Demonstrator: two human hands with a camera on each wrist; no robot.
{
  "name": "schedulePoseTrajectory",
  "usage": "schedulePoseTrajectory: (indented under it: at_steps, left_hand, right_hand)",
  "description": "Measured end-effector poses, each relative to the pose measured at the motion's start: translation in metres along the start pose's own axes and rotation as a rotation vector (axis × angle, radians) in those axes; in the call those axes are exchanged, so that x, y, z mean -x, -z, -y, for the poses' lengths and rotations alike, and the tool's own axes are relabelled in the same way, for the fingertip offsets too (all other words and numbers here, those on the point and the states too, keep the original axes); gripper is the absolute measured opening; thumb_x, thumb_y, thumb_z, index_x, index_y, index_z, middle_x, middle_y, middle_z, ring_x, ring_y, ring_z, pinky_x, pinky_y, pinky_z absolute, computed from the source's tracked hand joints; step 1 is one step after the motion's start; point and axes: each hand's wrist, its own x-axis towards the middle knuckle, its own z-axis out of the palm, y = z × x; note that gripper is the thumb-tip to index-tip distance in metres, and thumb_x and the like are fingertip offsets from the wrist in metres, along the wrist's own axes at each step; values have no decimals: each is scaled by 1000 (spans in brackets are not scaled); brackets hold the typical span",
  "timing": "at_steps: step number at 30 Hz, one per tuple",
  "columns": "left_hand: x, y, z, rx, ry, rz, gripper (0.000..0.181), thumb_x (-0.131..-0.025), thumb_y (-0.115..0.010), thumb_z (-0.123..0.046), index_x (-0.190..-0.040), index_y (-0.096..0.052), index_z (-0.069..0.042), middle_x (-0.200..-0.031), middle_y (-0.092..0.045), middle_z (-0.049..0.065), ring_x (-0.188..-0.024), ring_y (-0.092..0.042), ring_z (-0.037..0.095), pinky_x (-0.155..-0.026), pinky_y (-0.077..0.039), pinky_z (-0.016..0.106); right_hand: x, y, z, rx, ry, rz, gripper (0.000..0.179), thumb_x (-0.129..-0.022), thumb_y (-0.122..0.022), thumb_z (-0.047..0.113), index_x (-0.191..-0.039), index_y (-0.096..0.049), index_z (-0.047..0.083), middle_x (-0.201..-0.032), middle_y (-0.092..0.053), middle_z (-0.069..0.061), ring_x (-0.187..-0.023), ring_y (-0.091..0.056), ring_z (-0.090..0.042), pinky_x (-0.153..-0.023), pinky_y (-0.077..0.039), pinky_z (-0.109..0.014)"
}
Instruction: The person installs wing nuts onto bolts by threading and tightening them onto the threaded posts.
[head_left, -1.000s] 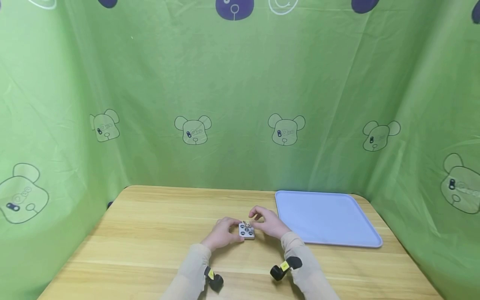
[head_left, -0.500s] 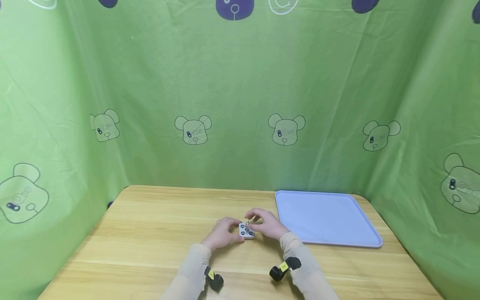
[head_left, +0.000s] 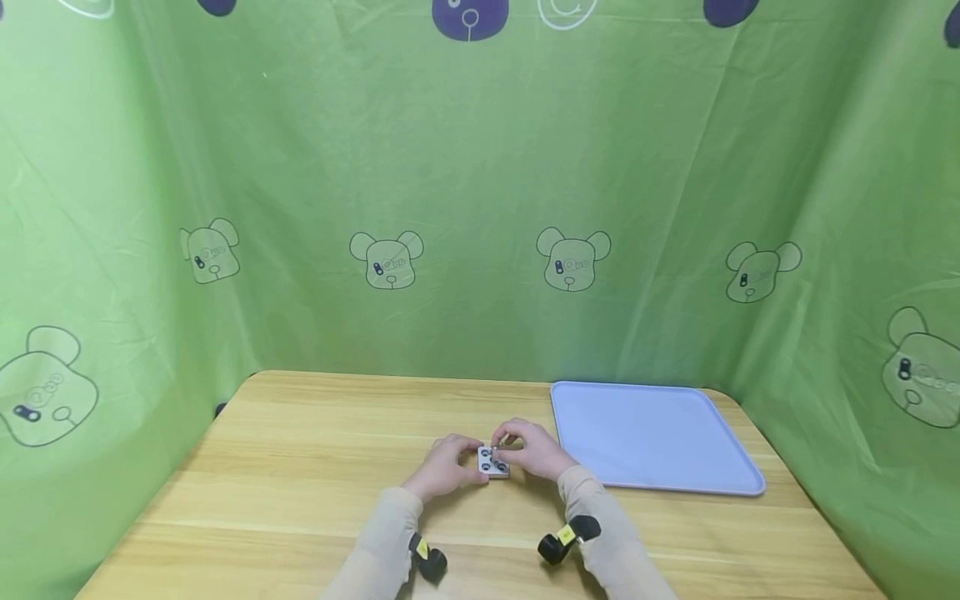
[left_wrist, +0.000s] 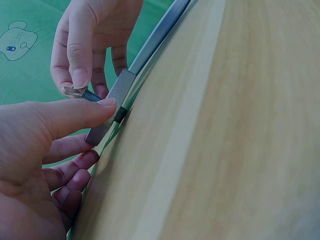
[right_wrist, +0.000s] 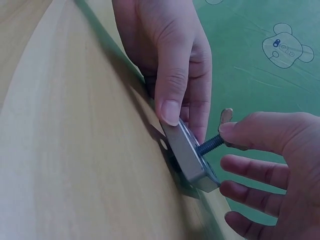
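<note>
My left hand (head_left: 442,470) grips a small grey metal block (right_wrist: 181,150) by its side, thumb on the near edge and fingers at the far one. The block lies on the table and has round holes near its corners. From its middle stands a wing screw (right_wrist: 210,145), its dark threaded shank partly exposed above the face. My right hand (head_left: 536,450) pinches the screw's flat wing (left_wrist: 74,91) between thumb and index finger; its other fingers are spread loosely beside the block. How deep the screw sits inside is hidden.
A pale blue tray (head_left: 645,433) lies at the right back of the wooden table (head_left: 315,467), close behind the right hand. A green curtain (head_left: 480,167) with bear-head prints hangs around the back and sides. Each wrist carries a black camera (head_left: 431,562).
My right hand has shifted slightly left and its thumb and index finger have come together on the wing, which has turned. The left hand and the block have stayed in place.
</note>
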Motion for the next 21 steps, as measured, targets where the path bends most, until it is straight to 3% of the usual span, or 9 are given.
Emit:
schedulePoseTrajectory:
  at_steps: [13,21]
  left_hand:
    - [1,0,-1,5,7,6,57,-75,-80,-28,-125,-63,-8,-128,-60,13,-118,-49,32,-103,-41,56]
    - [1,0,-2,9,11,4,57,-75,-80,-28,-125,-63,-7,-127,-61,13,-118,-49,31,-104,-40,56]
  right_hand:
    - [-2,-5,-2,12,-40,-27,15,-82,-74,21,-83,-61,14,-97,-68,-1,-94,-61,-21,-88,-50,-44]
    - [-1,0,-1,-12,-66,-26,19,-85,-72,30,-92,-63,15,-101,-68,-2,-98,-61,-22,-86,-50,-42]
